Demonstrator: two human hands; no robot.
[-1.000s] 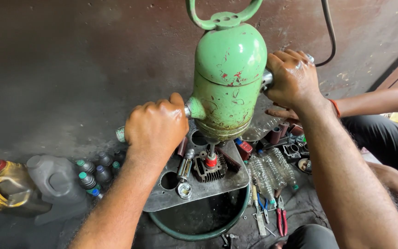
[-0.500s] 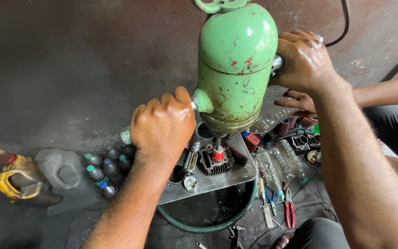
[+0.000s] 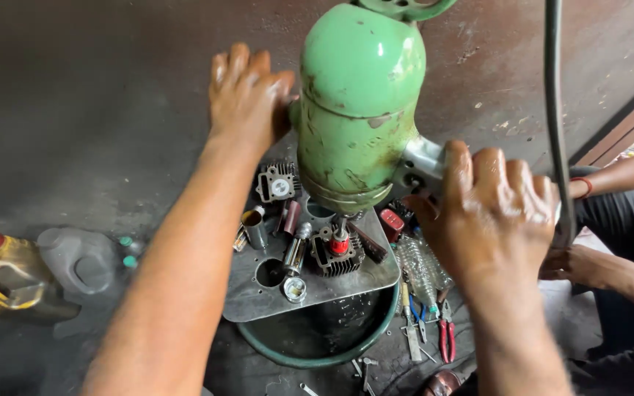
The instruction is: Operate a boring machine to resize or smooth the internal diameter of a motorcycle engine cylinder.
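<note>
A worn green power tool with a rounded body stands upright over a finned engine part on a grey metal plate. My left hand grips a side handle on the tool's left, fingers wrapped over it. My right hand holds the silver handle on the tool's right. A red-tipped piece sits where the tool's lower end meets the finned part.
The plate rests on a green basin of dark liquid, with small metal parts on it. Pliers and tools lie to the right. Grey and yellow jugs stand at left. Another person's hand rests at right. A black cable hangs down.
The view has moved closer and the tool has risen in the picture. My left hand has shifted up beside the tool body; my right hand has dropped lower on the silver handle.
</note>
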